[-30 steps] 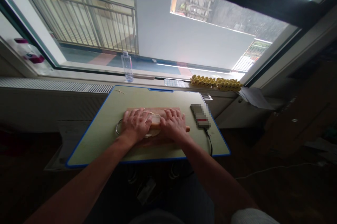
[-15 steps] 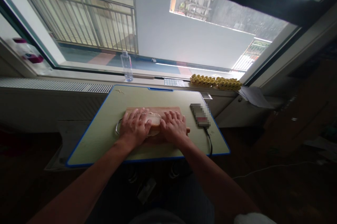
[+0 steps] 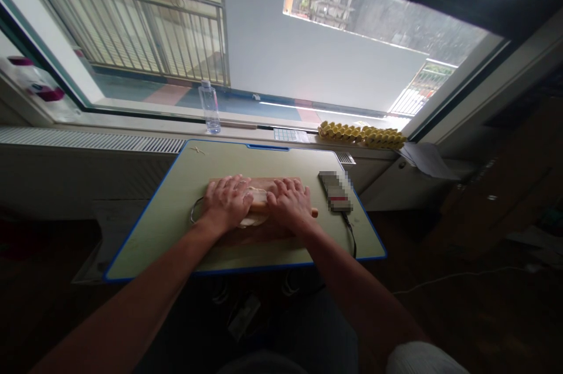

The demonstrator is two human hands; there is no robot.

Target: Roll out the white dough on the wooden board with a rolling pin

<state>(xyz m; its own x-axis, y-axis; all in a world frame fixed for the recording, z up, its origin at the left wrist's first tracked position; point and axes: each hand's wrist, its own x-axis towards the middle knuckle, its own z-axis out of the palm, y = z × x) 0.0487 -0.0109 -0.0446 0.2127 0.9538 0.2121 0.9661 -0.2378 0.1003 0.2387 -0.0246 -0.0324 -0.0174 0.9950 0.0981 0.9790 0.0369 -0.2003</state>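
Note:
A wooden rolling pin [image 3: 260,207] lies crosswise over a pale sheet of dough [image 3: 251,221] on a wooden cutting board [image 3: 246,238]. My left hand [image 3: 225,201] is draped over the pin's left part, fingers pointing away from me and curved over it. Over the right part, my right hand [image 3: 289,201] grips the pin in the same way, and the pin's right end sticks out beyond it. Dough shows between my hands, on both sides of the pin; the rest is hidden under them. A metal handle [image 3: 193,210] curves out at the board's left edge.
The board rests on a small blue-edged table [image 3: 167,227]. A phone [image 3: 335,191] with a black cable lies at the right. On the windowsill stand a clear bottle [image 3: 210,107] and yellow egg trays [image 3: 360,135]; another bottle [image 3: 39,85] is at far left.
Both hands have shifted slightly away from me with the rolling pin. More of the pin and of the dough on its near side shows between them. The view has moved a little.

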